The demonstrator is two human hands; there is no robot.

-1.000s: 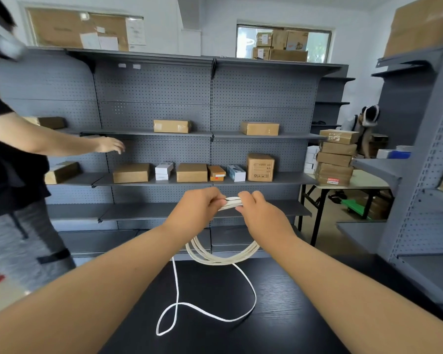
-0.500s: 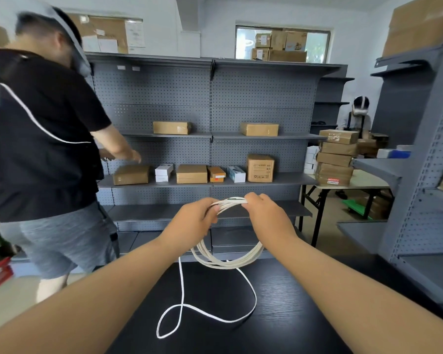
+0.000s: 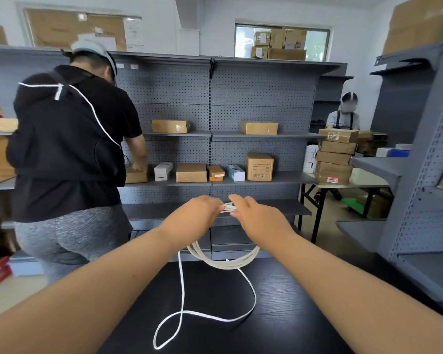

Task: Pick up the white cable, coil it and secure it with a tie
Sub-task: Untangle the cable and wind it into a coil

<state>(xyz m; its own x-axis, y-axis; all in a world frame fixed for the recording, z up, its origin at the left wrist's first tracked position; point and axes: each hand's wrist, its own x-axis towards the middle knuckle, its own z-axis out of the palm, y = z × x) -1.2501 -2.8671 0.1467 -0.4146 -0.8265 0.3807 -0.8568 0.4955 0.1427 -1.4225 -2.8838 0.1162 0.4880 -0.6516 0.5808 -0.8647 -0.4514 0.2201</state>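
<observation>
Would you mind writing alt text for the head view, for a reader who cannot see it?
The left hand and right hand grip the top of a coiled white cable above a black table, with a loose tail looping across the tabletop. Behind stand grey pegboard shelves holding cardboard boxes, where a person in a black top reaches in.

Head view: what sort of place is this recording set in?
Likely a stockroom or small warehouse: grey perforated-metal shelving holds brown cardboard boxes, and a stack of taped brown parcels stands at the right.
</observation>
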